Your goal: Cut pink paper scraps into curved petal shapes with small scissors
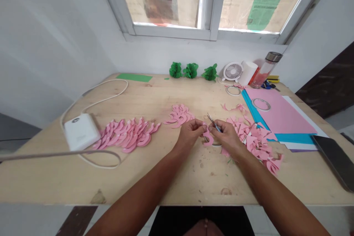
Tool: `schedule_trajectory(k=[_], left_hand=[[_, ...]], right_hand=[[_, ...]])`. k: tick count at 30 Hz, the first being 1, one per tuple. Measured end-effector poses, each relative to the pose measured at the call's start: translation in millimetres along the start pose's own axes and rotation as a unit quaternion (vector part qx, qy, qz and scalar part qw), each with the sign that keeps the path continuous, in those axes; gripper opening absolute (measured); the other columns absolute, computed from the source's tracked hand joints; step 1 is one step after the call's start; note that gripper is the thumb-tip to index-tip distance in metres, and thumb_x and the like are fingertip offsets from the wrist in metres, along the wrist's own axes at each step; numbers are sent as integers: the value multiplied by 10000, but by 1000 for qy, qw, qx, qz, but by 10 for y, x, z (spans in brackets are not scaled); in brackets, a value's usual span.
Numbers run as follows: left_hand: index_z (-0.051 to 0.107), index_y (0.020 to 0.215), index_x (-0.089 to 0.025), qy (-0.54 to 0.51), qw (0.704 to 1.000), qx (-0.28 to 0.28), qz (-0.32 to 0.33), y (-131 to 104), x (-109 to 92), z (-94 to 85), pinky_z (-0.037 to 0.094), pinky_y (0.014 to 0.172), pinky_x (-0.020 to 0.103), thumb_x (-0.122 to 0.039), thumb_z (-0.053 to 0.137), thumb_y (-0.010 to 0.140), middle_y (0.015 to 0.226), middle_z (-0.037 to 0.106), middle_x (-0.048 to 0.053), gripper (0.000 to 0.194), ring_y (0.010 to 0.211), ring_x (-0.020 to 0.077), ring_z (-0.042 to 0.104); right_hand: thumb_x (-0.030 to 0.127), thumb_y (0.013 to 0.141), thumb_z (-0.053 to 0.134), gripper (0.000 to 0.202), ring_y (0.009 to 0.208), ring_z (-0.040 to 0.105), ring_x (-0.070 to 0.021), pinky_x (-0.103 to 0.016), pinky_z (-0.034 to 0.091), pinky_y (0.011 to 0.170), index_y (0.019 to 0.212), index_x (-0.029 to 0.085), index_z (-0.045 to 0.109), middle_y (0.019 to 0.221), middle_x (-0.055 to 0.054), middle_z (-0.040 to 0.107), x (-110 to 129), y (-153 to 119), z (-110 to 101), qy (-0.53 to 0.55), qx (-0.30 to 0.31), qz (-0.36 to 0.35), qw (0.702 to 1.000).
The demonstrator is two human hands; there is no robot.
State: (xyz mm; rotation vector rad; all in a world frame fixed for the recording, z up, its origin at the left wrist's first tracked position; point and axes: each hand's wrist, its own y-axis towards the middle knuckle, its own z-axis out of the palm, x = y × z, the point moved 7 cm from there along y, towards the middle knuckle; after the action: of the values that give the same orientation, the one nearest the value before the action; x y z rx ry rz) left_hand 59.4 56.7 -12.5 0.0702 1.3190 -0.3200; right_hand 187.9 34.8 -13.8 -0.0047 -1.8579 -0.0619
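My left hand [193, 131] pinches a small curved pink paper piece [209, 141] over the middle of the wooden table. Close beside it, my right hand [224, 132] is closed on small scissors [214, 122], their blades pointing up and away. The fingertips of both hands nearly meet at the pink piece. Beyond my left hand is a small pile of curved pink cutouts [181, 114]. A larger row of overlapping pink cutouts [129, 133] lies to the left. Pink paper scraps [257, 142] are heaped beside my right forearm, and a tape roll sits partly hidden under my hands.
A white power adapter [82, 132] with a looping cable is at the left. Green paper shapes [190, 70], a small fan [233, 71] and a glass bottle [267, 70] line the back. Coloured sheets [287, 118] and a dark phone [334, 160] lie right.
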Motion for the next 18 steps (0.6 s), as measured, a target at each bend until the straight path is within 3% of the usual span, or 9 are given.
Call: schedule_trajectory(k=[6, 10, 18], left_hand=[[604, 739, -131, 2, 999, 47, -21, 2, 62, 64, 456, 537, 210, -259, 692, 624, 610, 620, 1, 193, 538, 108, 598], [596, 685, -128, 35, 996, 85, -22, -16, 69, 130, 439, 552, 207, -267, 674, 642, 604, 629, 12, 165, 558, 98, 577], [596, 648, -134, 32, 997, 75, 1, -35, 0, 126, 401, 541, 210, -279, 681, 634, 575, 612, 7, 169, 544, 95, 533]], right_hand=[[336, 741, 559, 176, 503, 357, -89, -209, 265, 467, 689, 169, 541, 539, 58, 383, 62, 6, -103, -18, -62, -16, 998], [347, 738, 551, 184, 507, 366, -93, -209, 271, 469, 687, 170, 549, 542, 57, 403, 89, -3, -144, -30, -81, -16, 996], [347, 740, 542, 183, 505, 343, -91, -215, 252, 465, 685, 172, 544, 536, 62, 367, 177, -25, -179, -47, -94, -21, 994]])
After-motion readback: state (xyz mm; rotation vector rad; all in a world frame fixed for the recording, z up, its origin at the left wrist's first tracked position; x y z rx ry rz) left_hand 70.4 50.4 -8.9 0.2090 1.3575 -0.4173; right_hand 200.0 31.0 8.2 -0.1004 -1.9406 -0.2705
